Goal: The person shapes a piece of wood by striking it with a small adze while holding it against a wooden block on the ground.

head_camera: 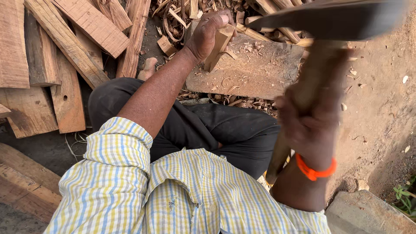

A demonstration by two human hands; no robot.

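Left hand (pixel 208 34) clamped round small wood piece (pixel 218 47), standing on chopping block (pixel 255 71) under the grip; right hand (pixel 310 121) fisted on raised, blurred axe (pixel 333 19) handle

Left hand (pixel 207 32) wrapped around a small wood piece (pixel 219 43), standing it tilted on a flat chopping block (pixel 255 71) strewn with chips. Right hand (pixel 310 121), blurred, orange band (pixel 315 171) at the wrist, fisted on the wooden handle (pixel 299 108) of an axe-like tool, dark blade (pixel 333 19) raised above and right of the block. Planks (pixel 52 65) piled at left, shavings (pixel 225 99) along the block's near edge, stone slab (pixel 364 214) bottom right.
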